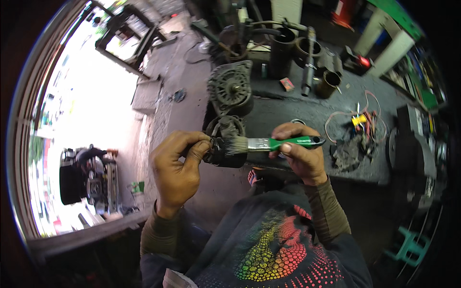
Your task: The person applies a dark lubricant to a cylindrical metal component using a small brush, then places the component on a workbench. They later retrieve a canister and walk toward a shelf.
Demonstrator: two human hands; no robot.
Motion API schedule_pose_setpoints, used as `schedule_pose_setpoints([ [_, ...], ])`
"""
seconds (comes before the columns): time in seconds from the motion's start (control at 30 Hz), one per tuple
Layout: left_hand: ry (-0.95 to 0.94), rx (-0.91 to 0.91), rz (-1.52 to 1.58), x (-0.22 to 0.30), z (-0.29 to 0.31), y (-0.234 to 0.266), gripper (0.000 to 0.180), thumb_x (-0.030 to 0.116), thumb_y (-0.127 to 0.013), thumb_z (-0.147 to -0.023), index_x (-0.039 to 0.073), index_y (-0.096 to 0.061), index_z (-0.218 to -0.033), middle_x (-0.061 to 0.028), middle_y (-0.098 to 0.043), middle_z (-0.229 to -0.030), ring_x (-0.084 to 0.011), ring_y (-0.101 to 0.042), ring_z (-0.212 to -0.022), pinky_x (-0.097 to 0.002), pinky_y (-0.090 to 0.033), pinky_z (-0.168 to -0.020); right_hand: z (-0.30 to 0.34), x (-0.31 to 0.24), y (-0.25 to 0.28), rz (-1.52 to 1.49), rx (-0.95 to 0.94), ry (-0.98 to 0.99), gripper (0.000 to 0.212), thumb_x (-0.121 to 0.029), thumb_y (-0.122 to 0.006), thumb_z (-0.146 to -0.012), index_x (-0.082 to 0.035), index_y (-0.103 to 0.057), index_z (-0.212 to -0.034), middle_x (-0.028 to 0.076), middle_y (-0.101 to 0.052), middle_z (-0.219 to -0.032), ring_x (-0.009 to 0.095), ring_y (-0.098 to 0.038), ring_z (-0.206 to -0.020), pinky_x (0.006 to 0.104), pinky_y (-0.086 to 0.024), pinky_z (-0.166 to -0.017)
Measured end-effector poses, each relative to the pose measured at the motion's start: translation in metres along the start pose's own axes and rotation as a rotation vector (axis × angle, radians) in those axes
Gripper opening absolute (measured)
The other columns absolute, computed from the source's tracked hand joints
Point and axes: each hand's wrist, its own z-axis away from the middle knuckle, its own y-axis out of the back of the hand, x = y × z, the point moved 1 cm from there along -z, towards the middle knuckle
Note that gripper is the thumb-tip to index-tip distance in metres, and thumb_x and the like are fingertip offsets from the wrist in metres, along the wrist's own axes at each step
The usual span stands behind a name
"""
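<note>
My right hand point(307, 161) grips a flat paintbrush point(281, 143) with a green handle and a metal ferrule. Its pale bristles point left and meet a small black part point(217, 145). Thumb and fingers of my left hand point(177, 168) pinch that part, whose exact kind I cannot make out. Just beyond and below the bristles is a dark round machine body with an open metal end point(228, 126). Farther off, a grey alternator point(230, 89) with a slotted housing and a central shaft stands on the bench.
Metal cylinders and cans point(283, 50), a rod point(308, 72) and a small red box point(286, 85) stand at the back. Thin wires, a yellow-handled tool point(358, 120) and a dark rag point(349, 152) lie right on the bench point(273, 115). A green stool point(409, 246) stands lower right.
</note>
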Motion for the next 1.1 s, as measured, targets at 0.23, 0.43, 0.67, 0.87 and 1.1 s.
schedule_pose_setpoints([
  [0.23, 0.048, 0.22, -0.74, 0.074, 0.086, 0.046, 0.005, 0.004, -0.075, -0.088, 0.002, -0.072, -0.091, -0.012, -0.064, -0.077, -0.0265, -0.062, -0.066, -0.0379, -0.047, -0.063, 0.018, 0.026, 0.02, -0.244, -0.274, -0.285, 0.023, -0.01, -0.075, -0.086, 0.005, -0.066, -0.101, 0.02, -0.063, -0.106, 0.03, -0.071, -0.081, 0.0402, -0.066, -0.072],
  [0.43, 0.405, 0.262, -1.133, 0.15, 0.189, 0.1, 0.01, 0.011, -0.071, -0.087, 0.002, -0.067, -0.085, -0.0173, -0.067, -0.085, -0.0415, -0.065, -0.083, -0.0497, -0.05, -0.071, 0.065, 0.069, -0.026, -0.312, -0.504, -0.55, 0.027, -0.013, -0.078, -0.087, 0.005, -0.066, -0.103, 0.019, -0.063, -0.106, 0.028, -0.071, -0.079, 0.0396, -0.064, -0.071],
  [0.67, 0.853, 0.441, -1.229, 0.228, 0.341, 0.122, 0.014, 0.013, -0.072, -0.089, 0.0, -0.067, -0.083, -0.0197, -0.068, -0.083, -0.0424, -0.067, -0.082, -0.0497, -0.049, -0.072, 0.156, 0.098, -0.113, -0.406, -0.621, -0.774, 0.024, -0.009, -0.074, -0.093, 0.003, -0.068, -0.114, 0.016, -0.069, -0.112, 0.023, -0.071, -0.084, 0.0413, -0.062, -0.077],
  [0.87, 1.162, 0.728, -1.066, 0.286, 0.464, 0.11, 0.018, 0.013, -0.073, -0.093, -0.002, -0.069, -0.085, -0.0184, -0.07, -0.076, -0.0302, -0.069, -0.068, -0.0405, -0.049, -0.063, 0.257, 0.105, -0.226, -0.542, -0.844, -0.936, 0.028, -0.006, -0.073, -0.093, 0.006, -0.069, -0.118, 0.019, -0.068, -0.118, 0.028, -0.075, -0.09, 0.043, -0.063, -0.082],
  [1.1, 1.255, 0.947, -1.006, 0.346, 0.619, 0.11, 0.02, 0.013, -0.074, -0.093, -0.003, -0.068, -0.083, -0.0152, -0.068, -0.07, -0.018, -0.062, -0.06, -0.036, -0.046, -0.058, 0.437, 0.139, -0.319, -0.645, -1.112, -1.087, 0.032, -0.006, -0.077, -0.09, 0.008, -0.069, -0.117, 0.02, -0.064, -0.123, 0.033, -0.074, -0.093, 0.0447, -0.063, -0.082],
])
